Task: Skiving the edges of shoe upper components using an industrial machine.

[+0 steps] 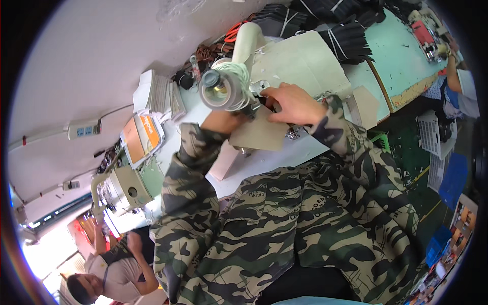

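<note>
In front of me stands a cream sewing machine [248, 43], with a round, clear-rimmed part [216, 89] at its head and pale cord coiled behind it. My right hand [295, 104] is at the needle area, its fingers bent around a small dark piece that I cannot make out. Beside the machine head, my left hand [223, 121] reaches in with its fingers hidden by the machine. Between the hands a tan board [259, 129] covers part of the machine bed. Both my arms wear camouflage sleeves.
Bundled black pieces [348, 40] lie behind the machine, and a cardboard sheet [300, 61] lies beside it. Paper stacks [157, 96] stand at the left. Another sewing machine [127, 188] and a person [117, 269] are lower left. Another person [457, 86] works at far right.
</note>
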Available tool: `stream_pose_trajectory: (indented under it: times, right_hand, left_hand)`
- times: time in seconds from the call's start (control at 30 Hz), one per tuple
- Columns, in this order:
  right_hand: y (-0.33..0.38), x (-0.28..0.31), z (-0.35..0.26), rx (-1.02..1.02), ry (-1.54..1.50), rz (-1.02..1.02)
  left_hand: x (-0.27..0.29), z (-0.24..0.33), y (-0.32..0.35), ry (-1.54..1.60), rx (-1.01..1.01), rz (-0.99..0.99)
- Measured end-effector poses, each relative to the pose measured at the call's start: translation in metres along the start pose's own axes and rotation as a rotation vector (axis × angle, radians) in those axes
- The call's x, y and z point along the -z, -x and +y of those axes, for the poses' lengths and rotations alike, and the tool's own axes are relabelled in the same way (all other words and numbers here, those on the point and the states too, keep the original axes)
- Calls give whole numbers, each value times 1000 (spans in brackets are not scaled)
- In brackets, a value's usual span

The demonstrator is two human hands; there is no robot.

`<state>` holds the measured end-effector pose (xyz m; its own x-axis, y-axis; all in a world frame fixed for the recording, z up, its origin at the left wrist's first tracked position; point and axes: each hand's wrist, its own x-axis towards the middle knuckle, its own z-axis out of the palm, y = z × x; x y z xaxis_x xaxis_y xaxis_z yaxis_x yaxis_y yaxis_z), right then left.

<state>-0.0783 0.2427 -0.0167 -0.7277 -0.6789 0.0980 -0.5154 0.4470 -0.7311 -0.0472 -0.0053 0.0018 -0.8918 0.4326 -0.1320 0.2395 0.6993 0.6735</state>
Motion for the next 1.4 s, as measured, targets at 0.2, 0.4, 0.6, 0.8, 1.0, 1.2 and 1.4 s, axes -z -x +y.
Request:
stream_pose_trajectory:
  times: [0.2,0.4,0.6,0.8,1.0,1.2,1.4]
  right_hand:
    - [-15,52,-1,-128,23,-220]
    - [1,23,6,-202,134,-171]
    - [3,26,12,-136,207,-4]
    - [-5,20,8,-154,11,-207]
    - [17,76,29,-97,-152,111]
    - [69,55,50,-56,408,267]
    - [42,16,-63,114,-80,561]
  left_hand:
    - [-9,16,23,83,332,-34]
    - [-23,22,20,-202,257,70]
    - [-29,27,16,-322,294,74]
    - [-32,22,17,-356,306,92]
    - [-12,-16,55,-255,515,128]
    - [-40,-89,131,-652,387,-149]
    - [-64,-81,139,-719,411,47]
